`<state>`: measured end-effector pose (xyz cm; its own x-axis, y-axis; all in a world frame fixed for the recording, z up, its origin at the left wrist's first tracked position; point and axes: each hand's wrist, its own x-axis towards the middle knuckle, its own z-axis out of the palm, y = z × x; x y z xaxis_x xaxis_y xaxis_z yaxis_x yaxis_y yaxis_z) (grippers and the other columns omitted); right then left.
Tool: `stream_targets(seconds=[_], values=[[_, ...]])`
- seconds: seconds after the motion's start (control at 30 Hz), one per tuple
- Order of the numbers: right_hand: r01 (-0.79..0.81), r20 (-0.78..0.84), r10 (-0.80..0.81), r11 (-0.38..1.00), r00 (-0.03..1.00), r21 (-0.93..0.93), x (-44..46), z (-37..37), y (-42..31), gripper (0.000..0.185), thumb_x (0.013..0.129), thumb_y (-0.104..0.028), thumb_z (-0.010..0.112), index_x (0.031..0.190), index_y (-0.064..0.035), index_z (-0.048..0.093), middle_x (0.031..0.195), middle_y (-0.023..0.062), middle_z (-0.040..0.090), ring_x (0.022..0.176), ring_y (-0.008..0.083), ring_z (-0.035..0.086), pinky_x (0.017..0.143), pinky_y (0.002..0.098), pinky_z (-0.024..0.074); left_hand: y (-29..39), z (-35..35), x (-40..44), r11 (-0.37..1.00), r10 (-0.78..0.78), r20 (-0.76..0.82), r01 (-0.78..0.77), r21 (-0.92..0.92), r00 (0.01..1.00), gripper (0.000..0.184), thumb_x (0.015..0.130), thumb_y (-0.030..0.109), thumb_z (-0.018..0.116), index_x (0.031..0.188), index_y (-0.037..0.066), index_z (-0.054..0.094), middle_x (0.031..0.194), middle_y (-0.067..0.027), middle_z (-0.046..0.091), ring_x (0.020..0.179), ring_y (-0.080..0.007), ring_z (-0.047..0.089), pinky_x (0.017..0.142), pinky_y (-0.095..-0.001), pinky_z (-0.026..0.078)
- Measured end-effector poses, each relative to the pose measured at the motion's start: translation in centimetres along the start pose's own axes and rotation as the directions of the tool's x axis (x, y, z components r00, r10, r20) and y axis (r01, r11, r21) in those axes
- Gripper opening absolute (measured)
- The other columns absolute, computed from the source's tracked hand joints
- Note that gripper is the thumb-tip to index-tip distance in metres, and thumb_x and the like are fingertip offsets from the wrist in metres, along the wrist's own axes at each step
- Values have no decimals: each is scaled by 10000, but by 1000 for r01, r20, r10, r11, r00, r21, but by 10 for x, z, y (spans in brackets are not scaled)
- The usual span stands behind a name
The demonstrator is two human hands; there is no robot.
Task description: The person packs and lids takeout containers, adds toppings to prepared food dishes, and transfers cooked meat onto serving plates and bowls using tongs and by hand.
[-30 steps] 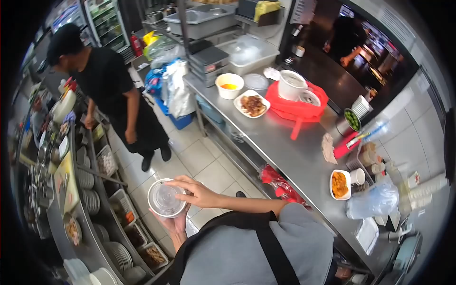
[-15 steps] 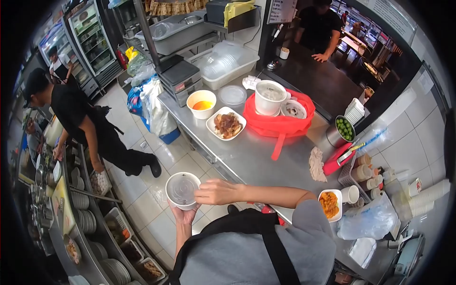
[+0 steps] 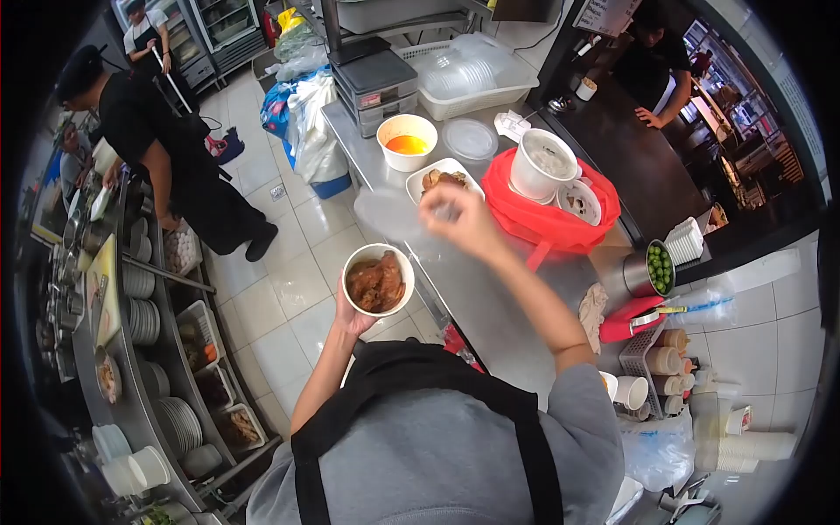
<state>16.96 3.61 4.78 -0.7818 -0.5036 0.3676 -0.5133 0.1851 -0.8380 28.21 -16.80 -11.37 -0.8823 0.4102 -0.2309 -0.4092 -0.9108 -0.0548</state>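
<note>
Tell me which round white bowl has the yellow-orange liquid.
The counter bowl, standing between the dark-topped drawer unit and the flat round lid. The held bowl, in the left hand, contains reddish-brown pieces instead.

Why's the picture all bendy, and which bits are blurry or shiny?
Head view: wide lens probably bends the left-side worktop, corners black; the right hand and clear lid look smeared, likely from moving; glare shines on the floor.

One head-worn view, wide, looks forward and down past the apron (image 3: 411, 363). Steel counter (image 3: 516, 324) lies near, refrigerators (image 3: 229, 24) far.
</note>
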Motion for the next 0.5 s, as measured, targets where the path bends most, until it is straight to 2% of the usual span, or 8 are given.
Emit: stream_targets(seconds=[0.07, 0.13, 0.17, 0.23, 0.3, 0.37, 0.47, 0.5], values=[[-236, -43, 258, 930, 965, 283, 21, -14, 25, 92, 768, -126, 596, 731, -41, 588, 673, 0, 593, 534, 39, 492, 465, 195, 383, 0, 1, 6, 999, -49, 59, 47, 23, 997, 721, 836, 585, 390, 1356, 100, 271, 1336, -201, 353, 1136, -444, 438, 773, -646, 455], [-341, -102, 426, 827, 899, 448, 42, -37, 51, 102, 783, -127, 580, 717, -48, 575, 645, 19, 572, 468, 41, 429, 414, 199, 341, 1, 9, 9, 996, -87, 96, 86, 20, 992, 725, 834, 593, 388, 1359, 109, 266, 1337, -191, 358, 1135, -434, 444, 779, -635, 456], [-370, -124, 499, 767, 858, 524, 56, -49, 67, 110, 791, -127, 572, 710, -52, 568, 631, 28, 562, 435, 42, 397, 388, 201, 320, 5, -1, 12, 997, -54, 140, 46, 60, 989, 724, 827, 599, 392, 1355, 116, 281, 1336, -184, 367, 1168, -426, 414, 787, -622, 454], [-345, -228, 629, 652, 743, 675, 81, -68, 135, 105, 821, -156, 538, 778, -63, 516, 646, 35, 490, 458, 67, 367, 357, 239, 263, 5, 10, 2, 1000, -13, 232, 14, 0, 973, 700, 822, 569, 426, 1344, 119, 304, 1337, -178, 367, 1178, -418, 403, 797, -590, 459], [-284, -370, 698, 632, 614, 721, 99, -74, 188, 146, 854, -235, 464, 881, -91, 470, 667, 77, 492, 446, 115, 394, 362, 240, 286, 16, -2, -11, 998, 39, 190, -30, -46, 981, 683, 803, 518, 488, 1330, 116, 325, 1319, -189, 371, 1171, -402, 398, 803, -558, 464], [-204, -480, 787, 581, 387, 788, 117, -70, 222, 141, 823, -140, 437, 851, -16, 496, 675, 136, 538, 441, 160, 454, 354, 301, 363, 25, -17, -30, 988, 118, 164, -100, -118, 979, 682, 785, 479, 537, 1319, 106, 336, 1300, -207, 371, 1173, -387, 378, 803, -536, 470], [-314, -749, 662, 717, 27, 622, 147, -59, 320, 182, 832, -145, 440, 867, 24, 498, 754, 168, 584, 611, 234, 580, 499, 349, 476, 22, -12, -70, 956, 258, 159, -227, -186, 953, 695, 771, 457, 568, 1313, 89, 337, 1283, -229, 365, 1193, -375, 337, 810, -530, 469], [-426, -786, 617, 706, -23, 566, 150, -59, 333, 182, 836, -150, 439, 892, 14, 493, 786, 169, 572, 642, 243, 578, 521, 358, 478, 18, -5, -86, 946, 294, 182, -258, -198, 938, 695, 772, 457, 567, 1313, 88, 335, 1287, -231, 358, 1197, -375, 332, 814, -532, 466]])
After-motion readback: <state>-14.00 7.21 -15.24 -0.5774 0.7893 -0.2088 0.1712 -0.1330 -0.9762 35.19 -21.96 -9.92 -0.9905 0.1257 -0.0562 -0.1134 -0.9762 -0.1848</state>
